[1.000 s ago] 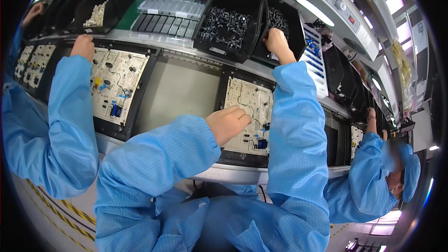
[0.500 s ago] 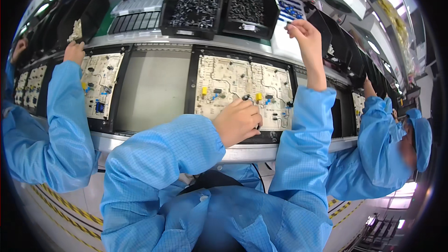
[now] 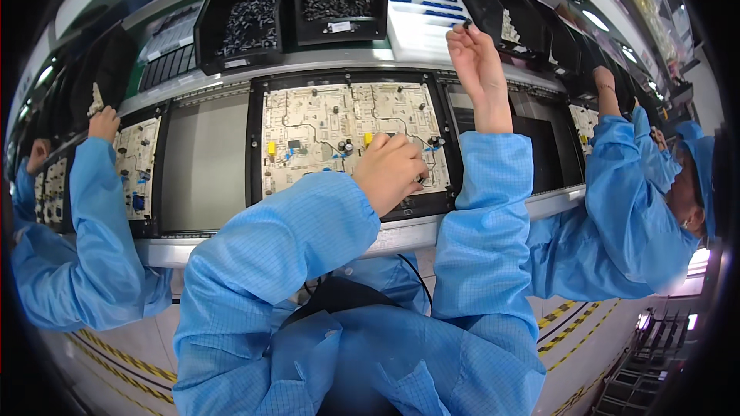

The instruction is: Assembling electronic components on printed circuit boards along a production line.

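A cream circuit board (image 3: 308, 115) with two similar halves lies in a black frame (image 3: 257, 139) in front of me. It bears yellow blocks, blue parts and small black cylinders. My left hand (image 3: 389, 173) rests over the lower part of the right half, its fingers curled down onto the board; a dark bit shows at the fingertips, too hidden to name. My right hand (image 3: 482, 77) is raised past the board's far right corner, palm turned toward me. Its thumb and forefinger pinch a small black component (image 3: 467, 24), with the other fingers loosely bent.
Two black bins (image 3: 339, 28) of small black parts stand behind the line. Right of them lies a white tray (image 3: 401, 27) with rows of blue parts. Another black bin (image 3: 493, 11) is behind my right hand. Co-workers in blue sleeves (image 3: 104, 208) work on both sides.
The whole view has shifted, so bins and board sit farther left. My left hand now lies farther right over the board. The right hand still holds the small black component up, its palm more exposed.
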Action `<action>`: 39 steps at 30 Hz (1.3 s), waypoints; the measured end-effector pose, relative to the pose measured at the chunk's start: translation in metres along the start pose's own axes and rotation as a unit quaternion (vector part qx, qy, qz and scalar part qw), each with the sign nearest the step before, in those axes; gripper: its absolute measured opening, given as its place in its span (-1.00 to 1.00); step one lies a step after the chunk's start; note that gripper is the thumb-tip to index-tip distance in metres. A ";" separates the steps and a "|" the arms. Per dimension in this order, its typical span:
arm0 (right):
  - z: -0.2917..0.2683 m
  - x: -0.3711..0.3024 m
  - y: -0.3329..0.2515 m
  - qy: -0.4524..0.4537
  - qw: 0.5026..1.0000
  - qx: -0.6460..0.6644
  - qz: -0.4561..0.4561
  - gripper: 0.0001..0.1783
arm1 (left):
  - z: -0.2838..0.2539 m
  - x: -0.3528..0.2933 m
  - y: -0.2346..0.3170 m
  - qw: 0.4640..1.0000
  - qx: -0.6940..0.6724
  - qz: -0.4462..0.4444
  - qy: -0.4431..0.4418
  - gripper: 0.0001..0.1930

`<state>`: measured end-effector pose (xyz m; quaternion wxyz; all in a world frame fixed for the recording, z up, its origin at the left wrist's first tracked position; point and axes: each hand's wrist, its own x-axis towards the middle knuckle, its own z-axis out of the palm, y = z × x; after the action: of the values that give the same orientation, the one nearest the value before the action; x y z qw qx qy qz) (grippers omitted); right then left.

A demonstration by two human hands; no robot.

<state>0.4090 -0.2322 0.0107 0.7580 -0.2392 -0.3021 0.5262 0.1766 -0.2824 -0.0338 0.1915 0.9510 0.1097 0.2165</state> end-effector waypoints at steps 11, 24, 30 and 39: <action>0.010 -0.003 -0.001 0.033 0.999 -0.002 -0.027 -0.88 | -0.006 0.005 0.001 0.997 0.055 -0.050 -0.020 -0.86; 0.038 -0.007 0.018 0.006 0.958 -0.284 -0.037 -0.78 | 0.006 -0.001 0.015 0.966 0.246 0.024 0.074 -0.94; 0.084 -0.027 0.058 -0.149 0.780 -0.603 -0.075 -0.82 | 0.005 -0.012 0.024 0.957 0.266 0.041 0.108 -0.92; 0.129 -0.009 0.113 -0.412 0.611 -0.676 -0.031 -0.83 | -0.105 -0.039 0.004 0.960 0.209 0.060 0.178 -0.95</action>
<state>0.2414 -0.1974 0.0230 0.1934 -0.4320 -0.8597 0.1919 0.0954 -0.2644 0.0406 -0.0477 0.9206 0.1282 0.3657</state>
